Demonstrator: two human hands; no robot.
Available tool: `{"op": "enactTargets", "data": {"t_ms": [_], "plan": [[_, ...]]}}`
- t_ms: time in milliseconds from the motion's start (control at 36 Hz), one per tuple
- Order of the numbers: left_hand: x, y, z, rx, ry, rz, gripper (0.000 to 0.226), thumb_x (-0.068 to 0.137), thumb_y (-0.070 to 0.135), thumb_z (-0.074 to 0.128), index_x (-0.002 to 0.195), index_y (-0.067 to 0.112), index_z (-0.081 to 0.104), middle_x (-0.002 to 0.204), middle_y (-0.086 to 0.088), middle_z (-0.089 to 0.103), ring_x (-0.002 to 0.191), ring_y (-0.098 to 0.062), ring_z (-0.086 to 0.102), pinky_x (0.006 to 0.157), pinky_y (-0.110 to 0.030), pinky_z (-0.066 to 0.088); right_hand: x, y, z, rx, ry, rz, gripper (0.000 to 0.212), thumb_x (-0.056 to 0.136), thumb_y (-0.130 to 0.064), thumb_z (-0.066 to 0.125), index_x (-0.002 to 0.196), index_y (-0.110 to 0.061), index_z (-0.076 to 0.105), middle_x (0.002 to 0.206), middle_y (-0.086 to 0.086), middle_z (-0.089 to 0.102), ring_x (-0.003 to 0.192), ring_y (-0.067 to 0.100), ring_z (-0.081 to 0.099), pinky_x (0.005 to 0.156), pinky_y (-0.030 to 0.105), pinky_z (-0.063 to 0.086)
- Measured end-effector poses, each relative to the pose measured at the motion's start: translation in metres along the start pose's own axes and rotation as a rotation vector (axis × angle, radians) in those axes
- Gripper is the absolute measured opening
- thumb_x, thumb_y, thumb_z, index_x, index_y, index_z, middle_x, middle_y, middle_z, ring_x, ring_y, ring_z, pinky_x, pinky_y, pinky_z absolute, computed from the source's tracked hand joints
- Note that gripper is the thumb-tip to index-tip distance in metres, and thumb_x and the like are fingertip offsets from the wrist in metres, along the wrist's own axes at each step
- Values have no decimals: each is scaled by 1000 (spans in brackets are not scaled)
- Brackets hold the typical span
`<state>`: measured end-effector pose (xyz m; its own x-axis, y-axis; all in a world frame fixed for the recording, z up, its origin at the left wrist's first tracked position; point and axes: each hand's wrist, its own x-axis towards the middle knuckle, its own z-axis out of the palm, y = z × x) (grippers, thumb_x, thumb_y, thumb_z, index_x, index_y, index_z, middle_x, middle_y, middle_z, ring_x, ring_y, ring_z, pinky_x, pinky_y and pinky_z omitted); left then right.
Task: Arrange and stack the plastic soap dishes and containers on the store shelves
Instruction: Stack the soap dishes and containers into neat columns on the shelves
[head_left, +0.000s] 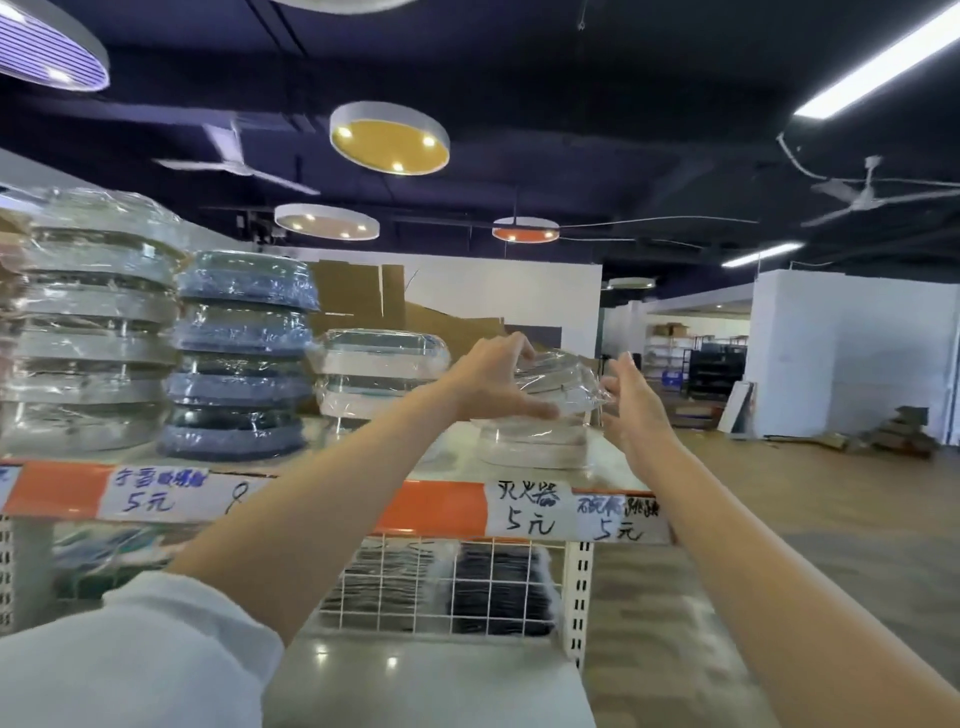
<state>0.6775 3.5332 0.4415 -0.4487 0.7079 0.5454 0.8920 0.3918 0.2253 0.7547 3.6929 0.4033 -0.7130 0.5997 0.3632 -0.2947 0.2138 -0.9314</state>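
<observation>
Nearest me, under the shelf's front edge (436, 506), dark packs lie behind a wire grid (441, 582), too blurred to name. Above it, my left hand (491, 384) grips a wrapped clear dish (558, 384), tilted, over a low white stack (532, 441) near the shelf's right corner; my fingers curl over its top, thumb beneath. My right hand (631, 402) is beside it, fingers spread and straight; whether it touches the film I cannot tell. Slick wrap could slip, or a crooked landing could push the stack off that corner. Further along stand a clear stack (382, 371), a blue stack (241, 358) and a taller one (93, 327), cut off at the left.
</observation>
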Motion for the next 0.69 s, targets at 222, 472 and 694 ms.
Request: {"op": "enactTargets", "data": {"t_ms": [222,472,694], "plan": [[12,-3,29,88,70,7,64,73,56,71,121,18,54,127,-2,55,119,-20,45,102,-41,36,-7,-1,2,-184,-106,-74,53,102,-48,28,147,-19,31,152,0,32,138,20,32,115,41,24],[-7,-2,35,-261,42,-433,116,71,55,73,148,2,4,152,-22,17,140,-34,23,113,-45,28,-7,3,4,-358,-94,-66,59,101,-46,32,149,-13,26,154,4,28,140,22,28,114,41,23],[-20,-15,39,-279,35,-444,73,85,37,68,135,-2,32,128,-11,52,118,-25,49,96,-35,42,-14,1,6,-428,-165,-21,46,100,-38,42,135,-9,42,129,4,49,110,17,45,102,39,37]]}}
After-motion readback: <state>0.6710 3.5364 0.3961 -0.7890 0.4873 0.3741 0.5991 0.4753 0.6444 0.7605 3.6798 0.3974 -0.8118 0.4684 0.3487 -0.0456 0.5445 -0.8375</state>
